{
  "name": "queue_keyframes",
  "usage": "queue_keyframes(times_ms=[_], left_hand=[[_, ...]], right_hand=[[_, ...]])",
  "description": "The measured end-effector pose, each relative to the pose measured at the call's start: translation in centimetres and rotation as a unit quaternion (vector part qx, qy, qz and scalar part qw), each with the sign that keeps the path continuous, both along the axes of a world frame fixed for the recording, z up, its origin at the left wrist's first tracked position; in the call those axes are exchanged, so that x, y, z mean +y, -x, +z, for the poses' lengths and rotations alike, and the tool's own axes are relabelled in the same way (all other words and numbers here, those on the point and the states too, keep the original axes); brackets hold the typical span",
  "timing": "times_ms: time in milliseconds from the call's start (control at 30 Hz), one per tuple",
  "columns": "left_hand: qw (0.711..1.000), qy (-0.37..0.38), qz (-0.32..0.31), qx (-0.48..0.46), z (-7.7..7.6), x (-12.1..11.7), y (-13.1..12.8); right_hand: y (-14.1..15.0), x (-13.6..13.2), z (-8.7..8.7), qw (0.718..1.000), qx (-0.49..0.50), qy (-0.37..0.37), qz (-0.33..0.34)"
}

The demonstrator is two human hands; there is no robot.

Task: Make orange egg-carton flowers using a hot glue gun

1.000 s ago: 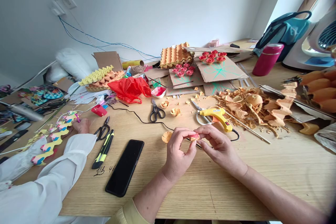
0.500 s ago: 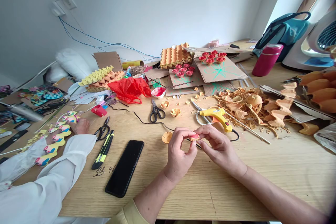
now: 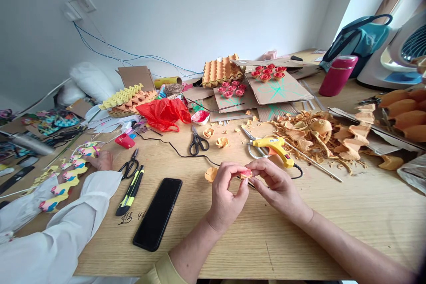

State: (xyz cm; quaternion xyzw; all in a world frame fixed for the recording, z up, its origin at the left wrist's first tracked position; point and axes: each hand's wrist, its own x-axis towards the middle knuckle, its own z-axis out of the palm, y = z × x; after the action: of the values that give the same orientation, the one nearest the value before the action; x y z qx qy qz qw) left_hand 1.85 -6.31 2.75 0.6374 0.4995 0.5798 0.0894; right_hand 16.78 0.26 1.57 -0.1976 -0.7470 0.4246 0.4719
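Between my two hands is a small egg-carton piece [image 3: 246, 174] with red paint on it, held above the table. My left hand [image 3: 229, 193] pinches it from the left, and my right hand [image 3: 278, 188] has its fingertips closed on the right side. The fingers cover part of the piece. Just left of my left hand lies an orange egg-carton flower cup [image 3: 211, 174]. Two more cups [image 3: 222, 142] [image 3: 208, 132] lie farther back. A yellow glue gun [image 3: 274, 147] rests on the table beyond my right hand, its black cord running behind my hands.
Scissors [image 3: 199, 142], a utility knife [image 3: 131, 191] and a phone [image 3: 157, 214] lie to the left. Torn carton scraps [image 3: 316, 131] heap at right. Red flowers [image 3: 266, 73] stand on cardboard [image 3: 296, 88]. At left, another person's hand [image 3: 102, 160] touches a painted carton strip [image 3: 75, 171].
My hands stay almost where they were, still holding the red-painted piece. At left, the other person's painted strip has shifted slightly left.
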Motion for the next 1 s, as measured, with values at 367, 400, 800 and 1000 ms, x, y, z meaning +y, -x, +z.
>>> queue_keyframes(times_ms=[367,400,800,1000], left_hand=[[0.999,0.011,-0.006,-0.036,-0.10,0.10,-0.27],[0.999,0.011,-0.006,-0.036,-0.07,0.10,-0.29],[0.999,0.019,-0.015,-0.035,0.22,-0.01,-0.20],[0.999,0.023,-0.027,-0.037,0.22,-0.04,-0.16]], right_hand=[[-0.15,0.08,-0.21,1.000,0.000,0.005,0.016],[-0.16,0.09,-0.20,1.000,-0.002,0.009,0.017],[-0.09,0.04,-0.20,1.000,-0.005,0.010,0.021],[-0.09,-0.06,-0.34,1.000,0.000,0.006,0.021]])
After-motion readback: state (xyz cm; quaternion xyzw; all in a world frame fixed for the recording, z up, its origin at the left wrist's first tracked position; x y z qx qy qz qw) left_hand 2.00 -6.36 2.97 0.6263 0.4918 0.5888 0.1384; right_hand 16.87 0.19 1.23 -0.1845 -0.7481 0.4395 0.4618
